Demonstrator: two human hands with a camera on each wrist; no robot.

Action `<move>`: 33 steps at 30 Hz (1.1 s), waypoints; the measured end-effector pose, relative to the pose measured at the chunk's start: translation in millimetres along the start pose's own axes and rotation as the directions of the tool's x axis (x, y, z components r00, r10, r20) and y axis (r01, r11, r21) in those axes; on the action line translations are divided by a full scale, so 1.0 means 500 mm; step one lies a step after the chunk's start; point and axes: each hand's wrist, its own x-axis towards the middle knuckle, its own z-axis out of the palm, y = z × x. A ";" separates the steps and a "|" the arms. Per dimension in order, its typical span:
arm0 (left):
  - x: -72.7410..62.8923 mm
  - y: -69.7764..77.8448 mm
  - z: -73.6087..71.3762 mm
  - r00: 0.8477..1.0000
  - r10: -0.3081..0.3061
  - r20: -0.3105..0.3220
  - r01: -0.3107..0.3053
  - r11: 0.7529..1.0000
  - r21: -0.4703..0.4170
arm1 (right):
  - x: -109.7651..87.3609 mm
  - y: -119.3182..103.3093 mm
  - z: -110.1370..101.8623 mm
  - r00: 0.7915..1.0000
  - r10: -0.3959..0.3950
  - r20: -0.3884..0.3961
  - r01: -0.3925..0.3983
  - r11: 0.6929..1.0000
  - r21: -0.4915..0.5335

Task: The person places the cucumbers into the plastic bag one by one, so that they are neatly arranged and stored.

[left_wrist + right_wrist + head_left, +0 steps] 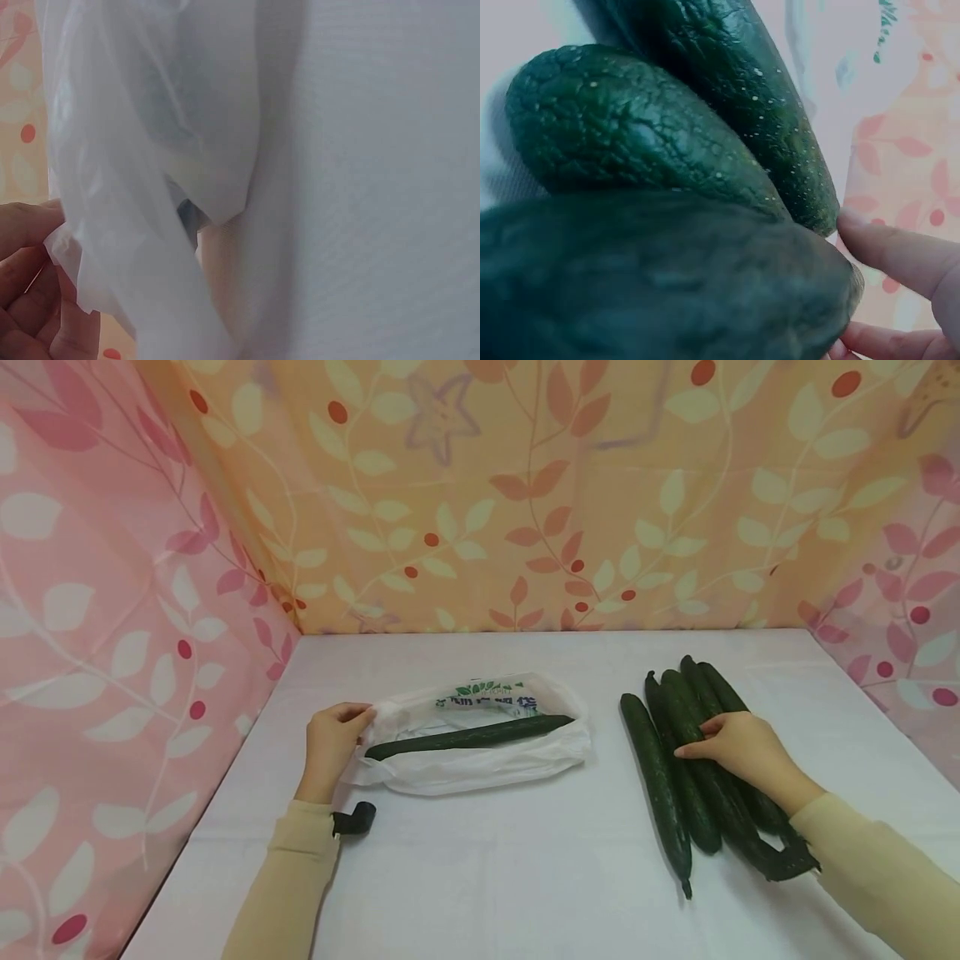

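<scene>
One left hand (327,750): pinches the left end of the bag between thumb and fingers; in the left wrist view the other fingers curl in beneath the pinch.
Right hand (741,752): spread over the cucumber group, thumb and index finger parted across one cucumber; in the right wrist view the thumb tip meets a cucumber's edge, but I cannot tell whether the grasp has closed.
White plastic bag (480,770): left of the middle, thin, crinkled and slightly see-through, gaping along its length, its far side printed with green leaves (487,687) and blue-violet lettering (491,702).
Bagged cucumber (472,738): lies lengthwise in the bag's opening, long, slim and dark green, its left end near the left hand.
Cucumber group (655,777): at the right, about five side by side, running from far to near; the leftmost is uncovered by the hand and ends in a stubby near tip.
Skins: glossy, wrinkled and flecked with pale specks, the ends rounded.
Sleeves (281,881): beige, plain.
Wrist camera (363,818): small and black, on the left wrist.
Tabletop (480,885): smooth white cloth.
Drapes (450,518): leaf-printed, orange-yellow at the far side, pink at left and right.
</scene>
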 end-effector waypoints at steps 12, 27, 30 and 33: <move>0.000 0.001 -0.003 1.000 -0.012 0.011 0.012 1.000 0.006 | 0.012 0.006 -0.007 0.997 0.042 0.060 -0.045 0.997 0.055; -0.003 -0.001 -0.002 1.000 0.002 0.009 -0.002 1.000 0.002 | 0.019 0.035 -0.032 0.965 0.076 0.251 -0.159 0.930 0.332; -0.002 -0.001 -0.002 1.000 0.003 0.007 -0.003 1.000 -0.001 | 0.022 0.027 -0.037 0.968 0.057 0.246 -0.151 0.911 0.383; 0.001 0.000 -0.002 1.000 0.006 0.008 -0.006 1.000 0.003 | 0.025 0.015 -0.043 0.968 0.033 0.249 -0.142 0.889 0.436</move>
